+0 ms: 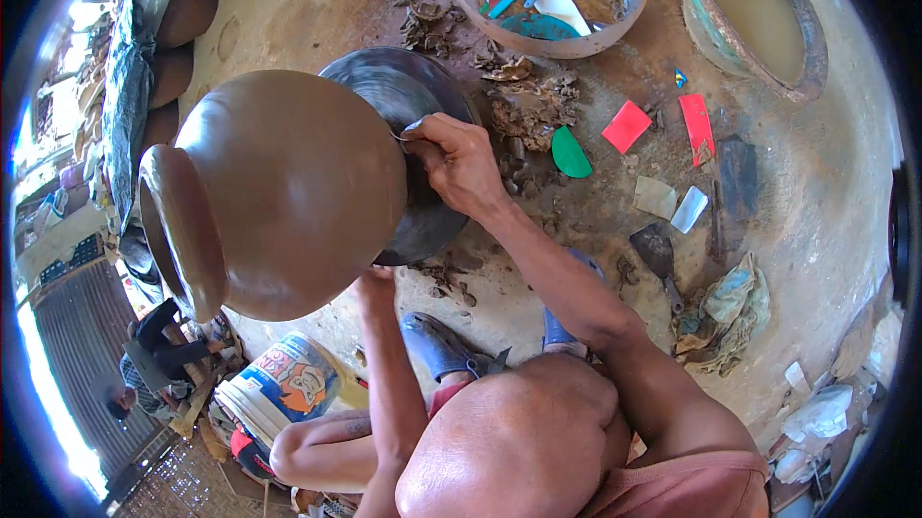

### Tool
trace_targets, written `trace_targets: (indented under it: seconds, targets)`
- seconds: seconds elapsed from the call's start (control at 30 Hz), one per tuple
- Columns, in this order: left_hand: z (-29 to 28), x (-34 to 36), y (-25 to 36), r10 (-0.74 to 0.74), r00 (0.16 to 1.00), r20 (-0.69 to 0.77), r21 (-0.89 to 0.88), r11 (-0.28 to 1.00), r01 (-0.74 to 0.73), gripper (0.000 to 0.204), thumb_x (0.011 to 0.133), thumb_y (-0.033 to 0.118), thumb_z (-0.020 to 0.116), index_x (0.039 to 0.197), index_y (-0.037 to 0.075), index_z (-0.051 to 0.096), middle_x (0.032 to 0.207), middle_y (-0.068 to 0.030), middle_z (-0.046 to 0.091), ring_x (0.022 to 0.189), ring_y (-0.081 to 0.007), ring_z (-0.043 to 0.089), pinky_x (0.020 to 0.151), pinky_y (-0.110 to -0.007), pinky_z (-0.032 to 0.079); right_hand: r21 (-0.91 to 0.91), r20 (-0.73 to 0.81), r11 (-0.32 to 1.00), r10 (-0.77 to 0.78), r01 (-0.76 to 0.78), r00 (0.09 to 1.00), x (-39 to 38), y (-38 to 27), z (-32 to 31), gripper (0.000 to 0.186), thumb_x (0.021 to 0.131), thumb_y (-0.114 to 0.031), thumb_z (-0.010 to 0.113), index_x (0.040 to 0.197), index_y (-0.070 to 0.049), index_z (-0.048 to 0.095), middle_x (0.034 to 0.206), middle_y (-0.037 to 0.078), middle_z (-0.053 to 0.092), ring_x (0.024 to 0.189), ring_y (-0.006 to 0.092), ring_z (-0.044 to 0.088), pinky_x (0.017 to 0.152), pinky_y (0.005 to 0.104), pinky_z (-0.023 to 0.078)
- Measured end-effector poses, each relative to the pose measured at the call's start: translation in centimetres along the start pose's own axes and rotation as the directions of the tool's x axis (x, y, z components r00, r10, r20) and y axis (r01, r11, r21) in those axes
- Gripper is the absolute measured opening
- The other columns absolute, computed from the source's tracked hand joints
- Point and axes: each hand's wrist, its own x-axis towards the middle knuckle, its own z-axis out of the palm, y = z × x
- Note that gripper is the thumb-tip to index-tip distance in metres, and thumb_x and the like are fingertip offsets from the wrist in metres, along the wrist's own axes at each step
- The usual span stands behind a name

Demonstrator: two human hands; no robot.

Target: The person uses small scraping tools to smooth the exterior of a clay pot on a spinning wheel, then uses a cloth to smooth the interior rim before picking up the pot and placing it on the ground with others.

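A big round brown clay pot (288, 192) with a thick flared rim (197, 240) stands on a dark wheel (399, 81), whose surface shows streaks of motion. My right hand (456, 163) is at the pot's lower wall, by the wheel. Its thumb and fingers pinch a thin, shiny, wire-like tool, mostly covered by the fingertips. On the near side, my left hand (373, 280) reaches in below the pot's belly. The pot hides its fingers, so I cannot see whether it holds anything.
Clay scraps (538, 105) litter the floor beside the wheel. Beyond are a clear basin (471, 14) of coloured scrapers and a tub (696, 14) of murky water. Rightward lie red pieces (626, 126), a putty knife (656, 254) and a rag (735, 302). A white bucket (254, 398) stands left.
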Motion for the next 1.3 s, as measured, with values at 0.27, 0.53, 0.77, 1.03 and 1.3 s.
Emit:
trace_targets:
  seconds: [0.27, 0.53, 0.77, 1.03, 1.3]
  targets:
    - [3.7, -6.7, -7.5, -0.279, 0.958, -0.068, -0.011, 0.960, 0.279, 0.079, 0.094, 0.076, 0.054, 0.144, 0.016, 0.043, 0.126, -0.0147, 0.059, 0.087, -0.0299, 0.065, 0.069, -0.039, 0.057, -0.106, -0.011, 0.994, 0.035, -0.036, 0.999, 0.4, 1.2, -1.0, 0.018, 0.081, 0.014, 0.060, 0.093, 0.002, 0.066, 0.086, 0.018, 0.069, 0.083, 0.0336, 0.072, 0.073, 0.0390, 0.055]
    - [0.5, -0.8, -0.2, -0.018, 0.973, -0.231, 0.038, 0.999, 0.028, 0.081, 0.097, 0.074, 0.048, 0.152, 0.015, 0.040, 0.139, -0.0167, 0.056, 0.113, -0.0323, 0.062, 0.103, -0.051, 0.051, -0.088, -0.007, 0.995, 0.055, -0.055, 0.998, 1.3, 0.1, 1.1, 0.019, 0.080, 0.010, 0.062, 0.095, 0.000, 0.066, 0.090, 0.020, 0.070, 0.089, 0.0396, 0.070, 0.075, 0.0430, 0.055]
    - [6.3, -7.7, -5.1, -0.371, 0.923, -0.100, 0.181, 0.906, 0.383, 0.082, 0.094, 0.072, 0.058, 0.152, 0.018, 0.037, 0.130, -0.0152, 0.057, 0.106, -0.0342, 0.064, 0.081, -0.046, 0.058, -0.160, -0.006, 0.985, 0.058, -0.058, 0.998, 1.3, 1.9, -0.5, 0.022, 0.076, 0.009, 0.062, 0.096, 0.000, 0.067, 0.089, 0.022, 0.070, 0.086, 0.0418, 0.069, 0.073, 0.0461, 0.053]
    - [4.9, -3.9, -4.9, -0.012, 0.939, -0.344, -0.017, 1.000, 0.007, 0.077, 0.097, 0.076, 0.046, 0.139, 0.012, 0.051, 0.124, -0.0145, 0.066, 0.089, -0.0300, 0.069, 0.066, -0.035, 0.056, -0.125, 0.080, 0.984, 0.141, -0.130, 0.987, 1.1, 0.0, 0.9, 0.024, 0.074, 0.009, 0.060, 0.095, 0.000, 0.067, 0.084, 0.025, 0.066, 0.081, 0.0441, 0.067, 0.068, 0.0465, 0.050]
    - [-2.7, -0.3, 3.2, -0.073, 0.982, -0.174, 0.101, 0.991, 0.092, 0.066, 0.101, 0.061, 0.048, 0.146, 0.013, 0.047, 0.143, -0.0129, 0.054, 0.125, -0.0353, 0.060, 0.096, -0.053, 0.056, -0.100, 0.056, 0.991, 0.091, -0.086, 0.994, 1.1, -0.9, 0.7, 0.022, 0.075, 0.007, 0.062, 0.095, 0.001, 0.067, 0.085, 0.026, 0.066, 0.081, 0.0445, 0.067, 0.069, 0.0444, 0.051]
